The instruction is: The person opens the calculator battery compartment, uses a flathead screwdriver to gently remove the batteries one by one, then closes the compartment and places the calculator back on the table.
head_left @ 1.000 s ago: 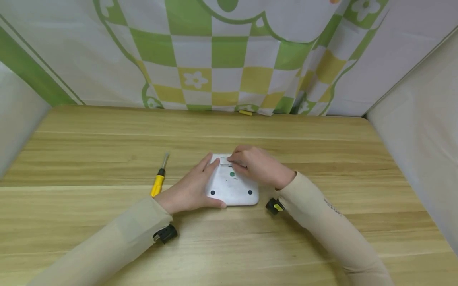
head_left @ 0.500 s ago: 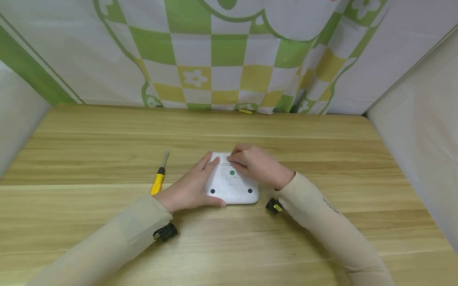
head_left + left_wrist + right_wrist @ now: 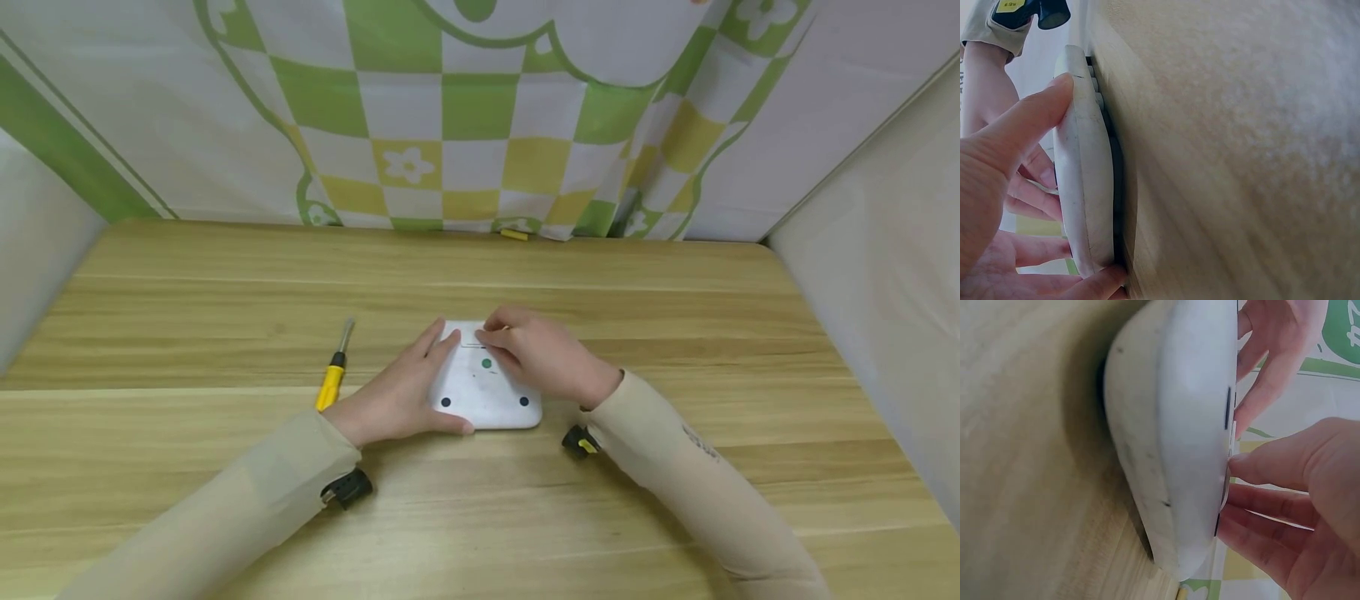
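A white calculator [image 3: 487,400] lies face down on the table, its dark rubber feet up; several keys show along its underside in the left wrist view. My left hand [image 3: 397,396] grips its left side, thumb [image 3: 1054,100] on the near edge and fingers at the side and far end. At the far end of the back, my right hand [image 3: 543,350] pinches the small white battery cover [image 3: 470,339] between thumb [image 3: 1254,464] and fingers. Part of that cover is hidden by the right fingers, so I cannot tell how fully it is seated.
A yellow and black screwdriver [image 3: 332,379] lies left of the calculator, its tip pointing away, close to the left forearm. Near the table's back edge sits a small yellow piece [image 3: 514,235], below a checkered curtain [image 3: 480,108]. Pale sheets hang at both sides.
The battery cover, raised and out of line a second ago, now lies nearly flush with the calculator's back. My right wrist has shifted slightly nearer and right. The left hand holds still.
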`<state>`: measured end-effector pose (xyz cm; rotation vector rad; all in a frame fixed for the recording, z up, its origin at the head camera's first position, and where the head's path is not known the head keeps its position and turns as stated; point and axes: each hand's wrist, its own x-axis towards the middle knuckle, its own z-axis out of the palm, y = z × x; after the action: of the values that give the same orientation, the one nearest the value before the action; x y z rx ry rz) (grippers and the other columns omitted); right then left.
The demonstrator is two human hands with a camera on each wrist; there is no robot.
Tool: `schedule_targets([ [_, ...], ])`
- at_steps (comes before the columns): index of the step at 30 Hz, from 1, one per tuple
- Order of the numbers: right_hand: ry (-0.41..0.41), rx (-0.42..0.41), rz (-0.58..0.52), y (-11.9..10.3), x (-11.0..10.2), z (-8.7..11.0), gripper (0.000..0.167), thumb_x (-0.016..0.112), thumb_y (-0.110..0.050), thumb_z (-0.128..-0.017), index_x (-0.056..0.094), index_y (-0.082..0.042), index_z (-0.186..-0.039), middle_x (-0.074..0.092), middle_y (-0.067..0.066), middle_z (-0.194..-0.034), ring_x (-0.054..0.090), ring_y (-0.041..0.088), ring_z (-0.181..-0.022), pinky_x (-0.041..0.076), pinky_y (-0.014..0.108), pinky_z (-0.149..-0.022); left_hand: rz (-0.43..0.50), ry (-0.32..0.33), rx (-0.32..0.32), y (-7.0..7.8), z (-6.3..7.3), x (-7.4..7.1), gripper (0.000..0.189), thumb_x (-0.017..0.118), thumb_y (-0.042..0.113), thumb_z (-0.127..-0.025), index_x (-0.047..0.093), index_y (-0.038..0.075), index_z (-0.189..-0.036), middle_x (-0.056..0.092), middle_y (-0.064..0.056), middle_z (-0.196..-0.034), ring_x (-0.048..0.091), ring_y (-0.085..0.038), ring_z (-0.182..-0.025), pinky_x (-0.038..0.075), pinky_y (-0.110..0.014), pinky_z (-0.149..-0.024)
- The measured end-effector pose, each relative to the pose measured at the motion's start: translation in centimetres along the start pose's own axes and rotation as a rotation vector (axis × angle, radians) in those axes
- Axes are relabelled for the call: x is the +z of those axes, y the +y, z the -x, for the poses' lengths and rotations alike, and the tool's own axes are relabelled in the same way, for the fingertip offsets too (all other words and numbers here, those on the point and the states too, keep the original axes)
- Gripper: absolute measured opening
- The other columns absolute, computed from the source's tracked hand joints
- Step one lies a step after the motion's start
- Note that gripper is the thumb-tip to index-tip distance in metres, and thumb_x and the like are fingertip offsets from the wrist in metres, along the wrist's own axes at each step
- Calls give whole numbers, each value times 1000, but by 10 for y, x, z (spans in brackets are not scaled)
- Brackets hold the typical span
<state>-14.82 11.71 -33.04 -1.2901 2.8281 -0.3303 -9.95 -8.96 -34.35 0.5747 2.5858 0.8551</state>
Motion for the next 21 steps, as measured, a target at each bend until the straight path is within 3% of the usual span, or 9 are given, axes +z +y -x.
schedule_targets([
  [6,17,-51,72,-3,1,3,28,60,-8,-93,66,-1,-120,63,12,-113,63,21,-99,55,30,-82,6,8,8,1,1,0,111,82,43,-72,17,-1,-151,0,-24,-159,19,-42,-143,28,-52,-113],
  [15,-43,-75,226,-10,2,8,37,58,-5,-93,57,4,-129,57,18,-124,57,28,-113,53,34,-90,-2,18,20,0,1,0,111,82,42,-72,17,-2,-151,1,-24,-159,20,-43,-143,29,-53,-112],
  [21,-57,-79,240,-11,4,11,43,62,-3,-89,55,5,-131,54,19,-128,55,29,-118,51,36,-94,-10,16,17,1,1,0,111,82,42,-72,18,-2,-151,1,-24,-159,20,-43,-143,29,-53,-112],
])
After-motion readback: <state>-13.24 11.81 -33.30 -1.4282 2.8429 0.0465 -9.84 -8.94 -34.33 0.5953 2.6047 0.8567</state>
